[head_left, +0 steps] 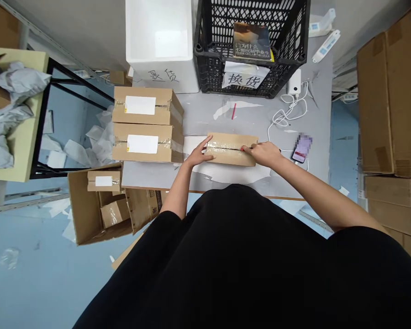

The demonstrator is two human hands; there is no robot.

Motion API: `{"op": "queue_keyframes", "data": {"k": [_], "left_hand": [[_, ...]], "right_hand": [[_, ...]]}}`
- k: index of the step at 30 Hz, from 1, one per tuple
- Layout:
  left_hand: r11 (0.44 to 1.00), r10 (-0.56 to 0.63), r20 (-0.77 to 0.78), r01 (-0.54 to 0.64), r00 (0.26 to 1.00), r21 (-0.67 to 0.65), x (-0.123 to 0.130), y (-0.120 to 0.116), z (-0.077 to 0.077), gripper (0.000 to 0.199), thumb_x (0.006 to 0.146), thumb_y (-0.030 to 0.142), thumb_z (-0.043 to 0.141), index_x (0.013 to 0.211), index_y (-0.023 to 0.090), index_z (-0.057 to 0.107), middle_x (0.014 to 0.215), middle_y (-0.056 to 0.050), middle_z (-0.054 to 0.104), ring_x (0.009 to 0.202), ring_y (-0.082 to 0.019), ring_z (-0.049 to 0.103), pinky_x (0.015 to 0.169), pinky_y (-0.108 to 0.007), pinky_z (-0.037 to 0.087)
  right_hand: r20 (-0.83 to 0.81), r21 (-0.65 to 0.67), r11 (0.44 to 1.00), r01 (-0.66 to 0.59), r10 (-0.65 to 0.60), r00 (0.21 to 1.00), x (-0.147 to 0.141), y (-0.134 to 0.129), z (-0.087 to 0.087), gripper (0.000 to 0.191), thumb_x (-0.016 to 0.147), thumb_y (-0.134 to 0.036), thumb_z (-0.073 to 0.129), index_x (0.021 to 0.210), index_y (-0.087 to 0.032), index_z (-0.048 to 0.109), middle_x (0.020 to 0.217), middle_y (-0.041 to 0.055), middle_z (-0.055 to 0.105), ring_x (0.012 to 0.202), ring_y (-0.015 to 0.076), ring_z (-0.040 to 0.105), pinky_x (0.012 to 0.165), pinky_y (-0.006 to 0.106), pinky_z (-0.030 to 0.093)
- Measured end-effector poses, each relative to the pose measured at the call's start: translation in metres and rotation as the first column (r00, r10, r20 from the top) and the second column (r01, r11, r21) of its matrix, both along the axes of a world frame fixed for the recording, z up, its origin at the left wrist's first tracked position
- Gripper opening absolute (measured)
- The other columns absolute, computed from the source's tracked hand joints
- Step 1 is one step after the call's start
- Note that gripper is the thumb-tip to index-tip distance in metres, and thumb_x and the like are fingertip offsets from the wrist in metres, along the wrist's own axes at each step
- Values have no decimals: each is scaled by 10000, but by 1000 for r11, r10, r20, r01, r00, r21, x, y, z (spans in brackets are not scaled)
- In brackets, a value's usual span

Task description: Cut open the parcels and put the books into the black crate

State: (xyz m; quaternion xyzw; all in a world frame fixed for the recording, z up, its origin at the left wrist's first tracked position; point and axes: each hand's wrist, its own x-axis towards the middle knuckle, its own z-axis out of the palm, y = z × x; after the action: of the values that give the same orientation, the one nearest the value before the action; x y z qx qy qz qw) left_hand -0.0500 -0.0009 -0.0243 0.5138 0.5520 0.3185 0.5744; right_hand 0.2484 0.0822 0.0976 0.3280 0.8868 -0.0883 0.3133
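Note:
A small cardboard box [226, 158] lies on the table in front of me, with clear tape along its middle seam. My left hand [196, 155] grips its left end, thumb and fingers spread to the two long sides. Over the right end, my right hand [265, 153] is closed around a small tool, mostly hidden, with a red bit showing at the fingertips on the taped seam. White paper [233, 173] lies under the box. To the left, two larger taped boxes, a rear box [147, 116] and a front box [144, 154], carry white labels.
Behind stand a white bin [160, 75] and a black crate [208, 75] with a book [251, 41]. A red strip [234, 111], white cable [282, 116] and phone [301, 148] lie on the table. An open carton [78, 210] holds small boxes at lower left.

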Motion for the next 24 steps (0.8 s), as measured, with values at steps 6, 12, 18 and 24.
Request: {"op": "queue_keyframes", "data": {"k": [6, 12, 18, 24], "left_hand": [[999, -8, -6, 8, 1000, -33, 0, 0, -2, 1033, 702, 421, 800, 1591, 405, 275, 1708, -38, 168, 1459, -363, 380, 1137, -508, 395], [1000, -11, -23, 11, 1000, -17, 1, 0, 0, 1031, 699, 422, 796, 1591, 403, 278, 1708, -32, 170, 1482, -357, 346, 1173, -510, 350], [999, -6, -22, 5, 1000, -41, 1, 0, 1, 1030, 697, 423, 798, 1585, 429, 276, 1710, -20, 162, 1450, -361, 388, 1133, -510, 396], [998, -6, -19, 5, 1000, -55, 1, -1, 0, 1035, 697, 407, 798, 1582, 454, 264, 1709, -6, 157, 1401, -345, 451, 1087, -489, 449]], "right_hand": [[14, 7, 999, 46, -46, 999, 26, 0, -2, 590, 951, -150, 400, 1513, -327, 419, 1175, 143, 703, 916, 256, 681, 702, 335, 399], [36, 10, 998, 59, -59, 998, 34, 2, 4, 632, 922, -147, 432, 1526, -330, 401, 1160, 132, 707, 945, 261, 661, 732, 340, 389], [57, 13, 994, 111, -112, 992, 60, 0, 10, 691, 892, -118, 435, 1534, -369, 393, 1122, 117, 711, 939, 270, 649, 752, 356, 376], [62, 22, 989, 147, -148, 987, 79, -1, 9, 656, 916, -146, 437, 1518, -403, 408, 1108, 110, 705, 915, 264, 652, 718, 341, 373]]}}
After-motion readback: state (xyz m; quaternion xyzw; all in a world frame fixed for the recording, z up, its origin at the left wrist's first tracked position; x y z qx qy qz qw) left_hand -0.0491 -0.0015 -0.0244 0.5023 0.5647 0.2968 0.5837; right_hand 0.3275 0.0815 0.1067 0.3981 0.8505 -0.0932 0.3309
